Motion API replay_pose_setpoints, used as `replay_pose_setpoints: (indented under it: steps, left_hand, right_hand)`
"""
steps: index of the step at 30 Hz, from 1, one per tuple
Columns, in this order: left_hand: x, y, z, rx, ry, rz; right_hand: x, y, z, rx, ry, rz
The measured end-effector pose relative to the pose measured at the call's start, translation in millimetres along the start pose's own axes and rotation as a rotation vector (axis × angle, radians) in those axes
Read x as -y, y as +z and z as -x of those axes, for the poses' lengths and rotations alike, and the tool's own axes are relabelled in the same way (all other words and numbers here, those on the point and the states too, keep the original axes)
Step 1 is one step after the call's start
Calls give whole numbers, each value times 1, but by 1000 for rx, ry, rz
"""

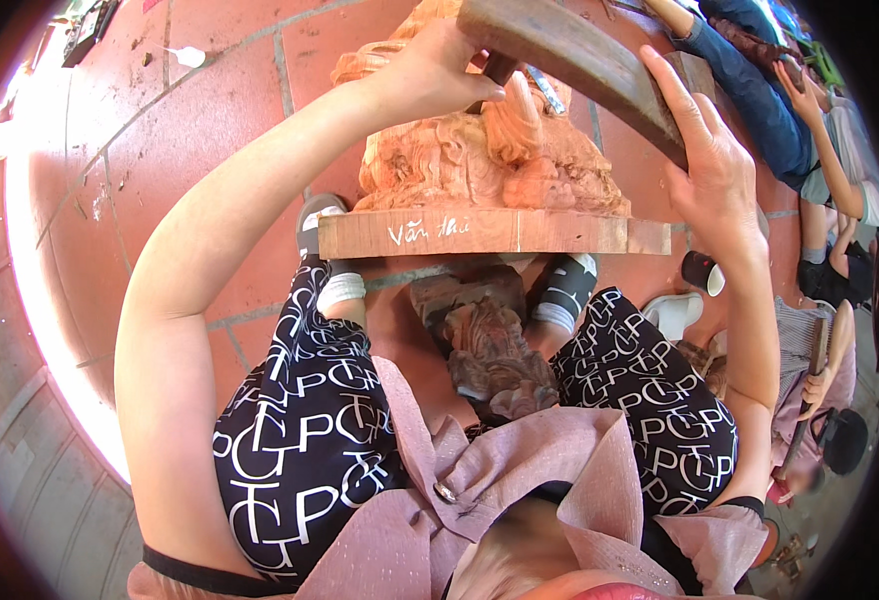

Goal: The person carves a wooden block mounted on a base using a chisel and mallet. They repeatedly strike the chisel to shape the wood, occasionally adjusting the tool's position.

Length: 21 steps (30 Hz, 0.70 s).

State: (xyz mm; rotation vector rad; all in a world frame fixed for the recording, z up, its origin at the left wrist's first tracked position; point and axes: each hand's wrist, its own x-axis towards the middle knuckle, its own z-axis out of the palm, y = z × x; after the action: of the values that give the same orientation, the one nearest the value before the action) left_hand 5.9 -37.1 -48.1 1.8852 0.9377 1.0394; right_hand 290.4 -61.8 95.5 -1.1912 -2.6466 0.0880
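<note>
My left hand (435,70) is closed round a long dark wooden bar (585,65), near its left end, where a short dark peg juts down. My right hand (715,165) grips the bar's other end, its index finger stretched along the edge. The bar appears bowed and spans above a light orange wood carving (450,160) with deep folds and curls. The carving rests on a flat wooden base (560,232) with white handwriting on its front. A narrow blue and white object (546,90) lies against the carving's upper part, its kind unclear.
A darker wood carving (490,345) lies between my legs. Red tiles (190,130) cover the floor. At the right are a black cup (698,270), a white shoe (672,313) and other people, one in blue trousers (750,90). A white spoon-like item (190,56) lies far left.
</note>
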Motion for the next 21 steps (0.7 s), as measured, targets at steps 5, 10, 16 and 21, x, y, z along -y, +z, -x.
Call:
replay_pose_setpoints:
  steps: [5,10,16,21]
  left_hand:
    - [-4,-4,2,56,-287,176]
    - [-24,-53,-7,141,-286,443]
    - [-8,-30,6,49,-250,386]
    - [-28,-21,12,-17,-305,-89]
  right_hand:
    - [5,3,6,84,132,-124]
    - [1,6,11,-9,58,-235]
    - [7,5,6,-12,39,-251]
    - [7,0,10,25,82,-279]
